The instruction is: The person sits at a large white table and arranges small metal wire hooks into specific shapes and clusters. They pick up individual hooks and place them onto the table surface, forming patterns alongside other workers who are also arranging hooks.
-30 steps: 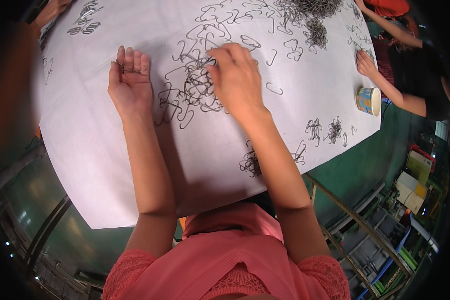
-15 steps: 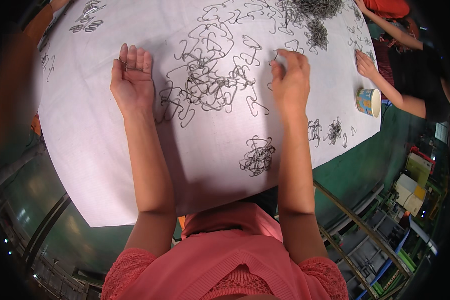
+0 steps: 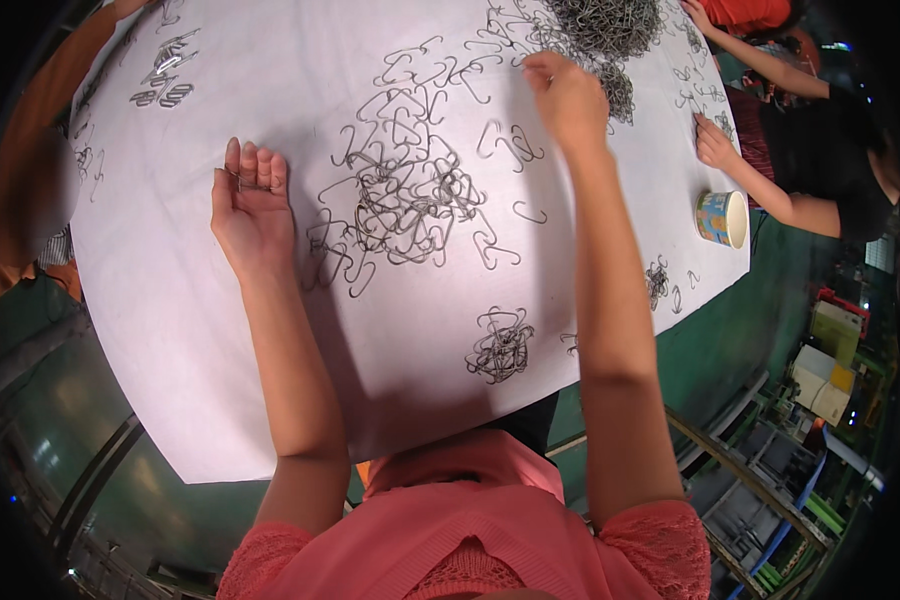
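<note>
My left hand (image 3: pixel 255 205) is turned palm up above the white sheet, its fingers half curled. A thin bent wire hook (image 3: pixel 242 184) lies across them, held near the thumb. Right of it spreads a loose tangle of grey S-shaped wire hooks (image 3: pixel 400 205). My right hand (image 3: pixel 573 100) reaches over the far part of the table, thumb and fingers pinched together beside several scattered hooks (image 3: pixel 490 40). What sits between those fingertips, if anything, I cannot make out. Nearer to me is a small heap of hooks (image 3: pixel 501 346).
A dense hook pile (image 3: pixel 610 20) lies at the far right. A paper tub (image 3: pixel 722 218) stands by the right edge, near a co-worker's hand (image 3: pixel 715 143). Flat bundles (image 3: pixel 166 72) lie far left, close to another person's sleeve (image 3: pixel 60 75). The white sheet (image 3: pixel 210 400) covers the table.
My right hand has moved farther away over the table, toward the far hooks, and its fingers have closed together. The view has shifted slightly; my left hand keeps its palm-up pose with the hook.
</note>
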`<state>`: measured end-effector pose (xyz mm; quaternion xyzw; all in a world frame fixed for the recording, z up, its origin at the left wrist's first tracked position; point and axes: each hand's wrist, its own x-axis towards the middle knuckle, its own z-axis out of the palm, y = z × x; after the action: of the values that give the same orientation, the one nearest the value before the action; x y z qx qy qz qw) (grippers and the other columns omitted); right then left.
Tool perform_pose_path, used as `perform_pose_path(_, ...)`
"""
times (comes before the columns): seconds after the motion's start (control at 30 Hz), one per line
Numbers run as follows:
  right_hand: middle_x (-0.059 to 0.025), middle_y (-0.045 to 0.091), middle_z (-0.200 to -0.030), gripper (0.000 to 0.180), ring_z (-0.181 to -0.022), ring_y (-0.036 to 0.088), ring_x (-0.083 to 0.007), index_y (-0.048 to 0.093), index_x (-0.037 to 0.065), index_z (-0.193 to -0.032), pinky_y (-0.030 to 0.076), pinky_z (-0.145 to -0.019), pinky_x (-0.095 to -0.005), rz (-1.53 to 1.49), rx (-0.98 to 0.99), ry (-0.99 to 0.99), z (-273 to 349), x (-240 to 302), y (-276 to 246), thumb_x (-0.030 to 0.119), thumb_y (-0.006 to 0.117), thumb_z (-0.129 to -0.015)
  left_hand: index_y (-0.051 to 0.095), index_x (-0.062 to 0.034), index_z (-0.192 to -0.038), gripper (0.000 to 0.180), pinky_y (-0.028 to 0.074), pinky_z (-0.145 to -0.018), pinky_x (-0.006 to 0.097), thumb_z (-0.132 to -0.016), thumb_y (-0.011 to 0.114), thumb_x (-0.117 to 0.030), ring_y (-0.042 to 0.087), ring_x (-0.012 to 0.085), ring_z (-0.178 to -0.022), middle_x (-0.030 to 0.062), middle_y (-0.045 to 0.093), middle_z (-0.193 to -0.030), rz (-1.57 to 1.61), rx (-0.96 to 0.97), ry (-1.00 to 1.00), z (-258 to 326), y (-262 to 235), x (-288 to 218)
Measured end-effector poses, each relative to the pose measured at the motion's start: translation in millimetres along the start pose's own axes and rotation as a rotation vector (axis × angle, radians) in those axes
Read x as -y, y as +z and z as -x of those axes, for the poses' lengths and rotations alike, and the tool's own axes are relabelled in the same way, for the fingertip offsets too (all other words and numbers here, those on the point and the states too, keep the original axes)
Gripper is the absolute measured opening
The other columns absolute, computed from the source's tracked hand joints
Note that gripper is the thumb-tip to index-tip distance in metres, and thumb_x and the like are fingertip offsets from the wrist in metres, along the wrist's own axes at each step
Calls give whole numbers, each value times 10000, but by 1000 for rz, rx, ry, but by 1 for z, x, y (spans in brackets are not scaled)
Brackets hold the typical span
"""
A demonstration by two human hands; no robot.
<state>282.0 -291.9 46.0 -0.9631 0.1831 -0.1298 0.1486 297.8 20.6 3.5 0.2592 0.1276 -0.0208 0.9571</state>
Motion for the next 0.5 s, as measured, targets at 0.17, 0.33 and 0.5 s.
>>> perform_pose_path(0.17,-54,646,-828,215,-773,602,-175,655,117,-959,468,-699,-306,-86,195,-84,-53,-36,7,153,670,-748,484,20,-1127,327,462,-856,357,-951,345,-218,560,217,-895,107,577,-963,-21,11,4,1,-2,1)
perform_pose_path(0.33,-36,622,-786,181,-741,591,-180,648,108,-903,460,-678,-308,-23,310,-164,-60,-30,3,183,671,-739,474,56,-1151,345,444,-894,350,-947,353,-195,534,219,-951,114,554,-1013,-23,84,4,0,-9,0)
perform_pose_path(0.5,-34,619,-767,154,-717,584,-181,630,86,-839,454,-657,-315,43,343,-176,-67,-38,8,201,667,-744,482,19,-1126,325,458,-855,358,-952,343,-218,554,220,-901,106,575,-962,-58,7,16,3,2,3)
